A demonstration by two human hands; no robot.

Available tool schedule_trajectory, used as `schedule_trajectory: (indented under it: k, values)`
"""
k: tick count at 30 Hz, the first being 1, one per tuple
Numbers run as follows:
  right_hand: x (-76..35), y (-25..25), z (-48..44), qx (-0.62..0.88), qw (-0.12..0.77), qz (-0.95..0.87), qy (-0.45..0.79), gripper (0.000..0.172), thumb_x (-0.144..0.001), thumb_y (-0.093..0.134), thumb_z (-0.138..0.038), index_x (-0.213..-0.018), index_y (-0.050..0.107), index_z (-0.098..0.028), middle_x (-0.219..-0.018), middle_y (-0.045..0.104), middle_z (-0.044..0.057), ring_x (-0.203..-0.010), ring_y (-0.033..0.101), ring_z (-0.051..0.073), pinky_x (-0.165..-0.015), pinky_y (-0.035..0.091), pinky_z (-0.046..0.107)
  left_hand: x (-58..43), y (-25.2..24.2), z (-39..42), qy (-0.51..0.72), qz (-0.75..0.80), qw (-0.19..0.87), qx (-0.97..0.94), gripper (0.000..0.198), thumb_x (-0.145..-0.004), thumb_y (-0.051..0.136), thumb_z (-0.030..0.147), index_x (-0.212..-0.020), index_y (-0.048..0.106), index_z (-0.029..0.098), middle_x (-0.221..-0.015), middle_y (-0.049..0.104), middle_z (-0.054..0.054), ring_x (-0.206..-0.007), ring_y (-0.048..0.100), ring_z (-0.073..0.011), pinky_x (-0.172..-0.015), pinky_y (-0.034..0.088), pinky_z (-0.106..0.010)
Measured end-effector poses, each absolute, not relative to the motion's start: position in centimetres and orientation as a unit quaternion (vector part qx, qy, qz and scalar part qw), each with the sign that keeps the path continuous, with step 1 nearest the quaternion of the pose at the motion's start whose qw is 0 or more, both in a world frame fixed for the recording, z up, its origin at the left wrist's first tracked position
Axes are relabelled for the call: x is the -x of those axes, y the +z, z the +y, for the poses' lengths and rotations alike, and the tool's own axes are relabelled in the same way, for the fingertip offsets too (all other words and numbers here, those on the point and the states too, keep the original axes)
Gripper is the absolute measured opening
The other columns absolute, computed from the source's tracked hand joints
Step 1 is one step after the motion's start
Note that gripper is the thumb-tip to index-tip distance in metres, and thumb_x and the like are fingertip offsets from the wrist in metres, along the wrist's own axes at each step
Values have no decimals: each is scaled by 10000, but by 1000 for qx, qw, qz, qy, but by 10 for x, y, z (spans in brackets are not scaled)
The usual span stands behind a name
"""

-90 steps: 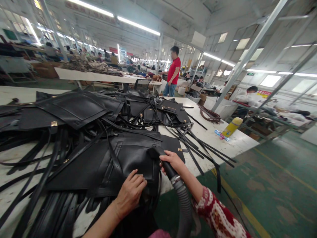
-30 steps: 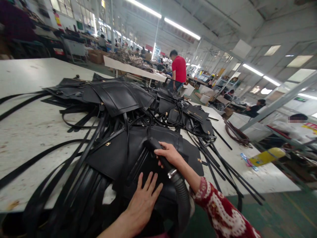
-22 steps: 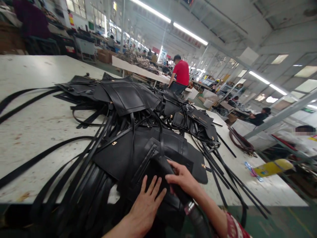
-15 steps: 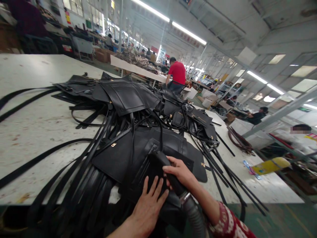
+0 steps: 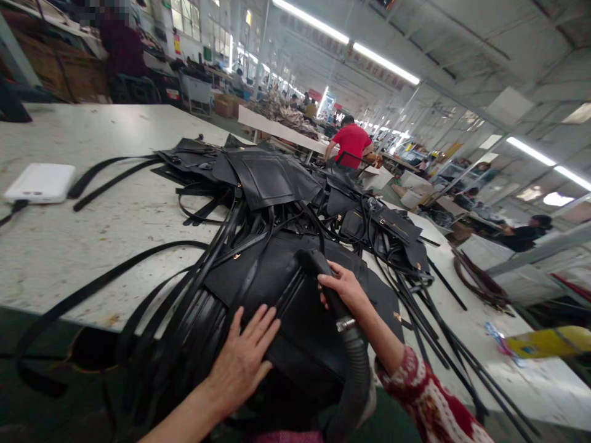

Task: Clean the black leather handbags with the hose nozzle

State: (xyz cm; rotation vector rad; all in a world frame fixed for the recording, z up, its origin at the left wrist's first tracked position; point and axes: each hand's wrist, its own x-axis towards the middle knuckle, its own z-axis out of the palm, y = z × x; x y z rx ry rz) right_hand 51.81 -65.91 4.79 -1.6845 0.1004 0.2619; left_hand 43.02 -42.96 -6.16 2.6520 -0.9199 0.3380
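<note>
White table (image 5: pixel 69 246), long, with a big pile (image 5: pixel 277 184) of black bags and straps across it. We work at the near edge. The nearest bag (image 5: pixel 300 320) lies flat on top of the pile, partly hanging over the table's edge toward us. A grey ribbed hose (image 5: pixel 357 381) comes up from bottom right and ends in a black nozzle (image 5: pixel 316 266), whose tip rests on the bag's upper middle, beside a raised seam.

Left hand (image 5: pixel 242 360): open, fingers spread, palm down on the bag's near left part, pressing it flat. Right hand (image 5: pixel 345 290): closed round the nozzle just above the metal collar. The red patterned sleeve (image 5: pixel 425 400) is ours.

Step in hand, as we judge it: running the nozzle over the bag's face while the other hand pins it. A further pass calls for the flat hand holding the bag down so the leather does not lift into the nozzle. It also calls for loose straps (image 5: pixel 138 271) clear of the tip, since several lie just beside the bag on the left.

1 person in a red shirt (image 5: pixel 351 141) bends over the next table, well apart, and more people sit far right. A white box (image 5: pixel 39 183) with a cable lies at the far left of the table.

Writing: red banners and wall signs far back, too small to read. A yellow pack (image 5: pixel 549 341) at the right edge has blurred print. The bags show small gold clasps (image 5: pixel 237 256) and no readable brand.
</note>
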Motion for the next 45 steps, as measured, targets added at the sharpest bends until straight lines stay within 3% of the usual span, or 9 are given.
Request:
schedule_trajectory:
  k: [5,8,13,18,23,30,33,41,45]
  values:
    - [-447,52,-667,747,641,34,173,731,-654,656,-216,-1308,337,-154,-506,578,-55,-364,521,118,-343,444,215,-424,-71,-367,188,-153,228,-943,505,-787,495,333,-1256,429,155,-1281,482,-136,-1186,427,-273,-983,333,-450]
    - [-419,54,-660,741,641,34,198,689,-666,630,-175,-1303,367,-156,-540,585,-49,-383,515,103,-347,434,192,-416,-64,-371,131,-87,343,-926,414,-803,450,305,-1198,468,183,-1130,576,-95,-1023,551,-213,-899,430,-371]
    - [-388,55,-646,718,648,22,253,712,-645,600,-103,-1311,374,-209,-614,610,-42,-376,496,71,-354,414,159,-415,-50,-396,-5,44,534,-844,471,-793,383,302,-1237,398,147,-997,616,-81,-777,619,-157,-734,493,-311]
    - [-386,42,-629,681,656,2,326,678,-596,605,-80,-1246,462,-211,-671,609,-36,-351,472,46,-334,404,142,-428,-51,-397,-75,78,595,-796,351,-706,467,347,-981,540,142,-613,596,17,-477,528,-127,-494,412,-243]
    - [-404,16,-604,715,636,-20,290,701,-603,645,-123,-1264,430,-216,-668,599,-32,-366,491,71,-325,406,165,-436,-52,-400,-106,37,561,-820,185,-646,507,336,-691,581,172,-536,588,21,-523,546,-141,-489,366,-223]
    - [-429,23,-602,704,699,16,125,737,-620,658,-164,-1298,375,-221,-693,582,-38,-394,515,78,-353,423,182,-442,-58,-398,-176,34,578,-796,233,-623,507,386,-699,525,166,-443,545,33,-329,426,-97,-380,263,-212]
    - [-450,38,-634,718,683,42,130,705,-646,638,-205,-1290,351,-188,-595,550,-59,-365,525,106,-330,443,209,-445,-63,-399,-198,20,558,-806,242,-651,504,410,-694,505,172,-430,540,27,-347,477,-118,-357,247,-206]
    - [-533,37,-651,723,662,51,193,453,-678,625,-220,-1103,491,-138,-561,584,-14,-391,573,156,-327,478,250,-449,-67,-404,-211,4,547,-810,186,-666,494,372,-663,463,188,-443,527,38,-347,485,-107,-329,250,-191]
    - [-572,31,-627,730,662,69,152,524,-651,652,-157,-1142,476,-113,-506,560,-36,-337,539,140,-307,453,225,-445,-63,-405,-229,11,550,-803,304,-634,523,481,-650,465,183,-402,514,37,-303,422,-91,-323,232,-187]
